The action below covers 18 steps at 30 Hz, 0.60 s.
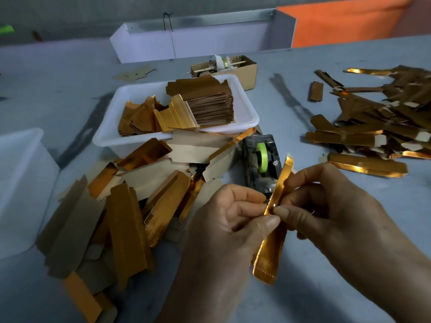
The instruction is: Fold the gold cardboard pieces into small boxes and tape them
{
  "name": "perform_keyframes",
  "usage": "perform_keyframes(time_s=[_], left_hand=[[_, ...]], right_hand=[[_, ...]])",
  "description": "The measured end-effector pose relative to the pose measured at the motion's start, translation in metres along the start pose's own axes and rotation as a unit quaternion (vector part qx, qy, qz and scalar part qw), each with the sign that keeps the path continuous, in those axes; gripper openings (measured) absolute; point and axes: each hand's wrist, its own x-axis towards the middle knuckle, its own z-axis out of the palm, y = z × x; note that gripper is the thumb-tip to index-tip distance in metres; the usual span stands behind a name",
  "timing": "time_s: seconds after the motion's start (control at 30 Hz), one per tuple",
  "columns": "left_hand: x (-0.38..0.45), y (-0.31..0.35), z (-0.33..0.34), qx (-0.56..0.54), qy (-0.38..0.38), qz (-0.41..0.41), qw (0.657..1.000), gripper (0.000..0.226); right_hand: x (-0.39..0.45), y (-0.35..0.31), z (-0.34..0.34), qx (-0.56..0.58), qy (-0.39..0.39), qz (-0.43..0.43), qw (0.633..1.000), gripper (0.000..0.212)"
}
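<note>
between both hands [275, 213], gold cardboard piece [270, 250]

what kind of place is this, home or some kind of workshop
Most likely a small hand-assembly workshop, not a home. A white tray holds a thick stack of gold cardboard blanks, a heap of folded pieces lies on the worn grey table, and a tape dispenser sits before the hands.

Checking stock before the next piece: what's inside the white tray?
The white tray holds a tall stack of flat gold blanks at right and looser gold pieces at left. The tray floor beneath them is covered, so anything under them can't be seen.
</note>
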Motion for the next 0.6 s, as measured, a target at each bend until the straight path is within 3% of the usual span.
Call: perform_keyframes(time_s=[0.27,0.37,0.6], left_hand=[[-0.002,-0.007,0.004,0.002,0.031,-0.038,0.999,0.012],[-0.004,-0.01,0.011,0.022,0.084,-0.047,0.995,0.017],[-0.01,-0.009,0.02,0.048,0.148,-0.001,0.988,0.031]], right_hand=[[-0.006,-0.002,0.006,-0.104,0.017,0.0,0.994,0.031],[-0.009,-0.006,0.009,-0.155,0.021,-0.006,0.988,0.03],[-0.008,-0.012,0.005,-0.15,0.022,-0.003,0.988,0.031]])
